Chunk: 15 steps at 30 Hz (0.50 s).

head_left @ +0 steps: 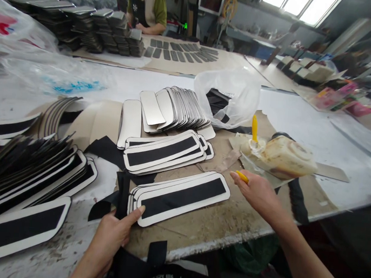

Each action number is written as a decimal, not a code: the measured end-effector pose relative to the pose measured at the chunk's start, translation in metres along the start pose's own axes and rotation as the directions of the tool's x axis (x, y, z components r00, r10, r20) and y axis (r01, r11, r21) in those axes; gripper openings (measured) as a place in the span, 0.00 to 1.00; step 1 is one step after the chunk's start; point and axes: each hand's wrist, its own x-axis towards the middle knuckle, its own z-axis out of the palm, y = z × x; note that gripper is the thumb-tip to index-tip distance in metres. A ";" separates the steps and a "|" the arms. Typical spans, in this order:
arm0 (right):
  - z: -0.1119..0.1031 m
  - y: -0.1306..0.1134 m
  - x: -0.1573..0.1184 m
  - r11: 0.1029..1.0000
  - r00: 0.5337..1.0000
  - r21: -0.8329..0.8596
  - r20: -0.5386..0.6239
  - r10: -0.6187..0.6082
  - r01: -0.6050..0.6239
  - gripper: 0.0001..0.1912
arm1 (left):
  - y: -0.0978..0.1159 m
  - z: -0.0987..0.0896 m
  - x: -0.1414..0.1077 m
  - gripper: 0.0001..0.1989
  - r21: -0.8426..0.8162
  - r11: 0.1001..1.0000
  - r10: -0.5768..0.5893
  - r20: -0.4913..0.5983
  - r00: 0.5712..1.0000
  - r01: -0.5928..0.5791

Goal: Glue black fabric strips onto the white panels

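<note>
My left hand (112, 235) is closed at the near left corner of a white panel with a black strip (183, 199), thumb on top and fingers mostly hidden below. That panel tops a slightly fanned stack. My right hand (260, 196) grips a small tool by its yellow handle (242, 177), just beyond the panel's right end; the tool's working end is hidden. Behind it, a second yellow-handled tool (254, 128) stands upright at a stained, cream-coloured plastic container (286, 155). Another stack of strip-covered panels (164, 152) lies just past the first.
Plain white panels (184, 107) lean in a row behind the stacks. A clear plastic bag (245, 92) holds black pieces. More black-striped panels (32, 184) pile up at left. Across the table, a person in green sleeves (158, 11) stands near laid-out grey pieces (178, 56).
</note>
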 end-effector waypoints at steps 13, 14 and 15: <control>0.005 -0.035 -0.037 0.989 0.966 0.106 -0.248 -0.076 0.105 0.21 | 0.014 0.000 -0.012 0.19 -0.076 0.997 0.029 0.024 0.999 -0.027; 0.002 -0.035 -0.038 0.977 0.973 0.184 -0.222 -0.067 0.109 0.21 | 0.014 0.000 -0.012 0.18 -0.098 0.995 0.029 0.026 0.999 -0.027; -0.001 -0.035 -0.037 0.961 0.982 0.258 -0.182 -0.058 0.104 0.22 | 0.013 0.000 -0.012 0.17 -0.116 0.993 0.027 0.025 0.999 -0.024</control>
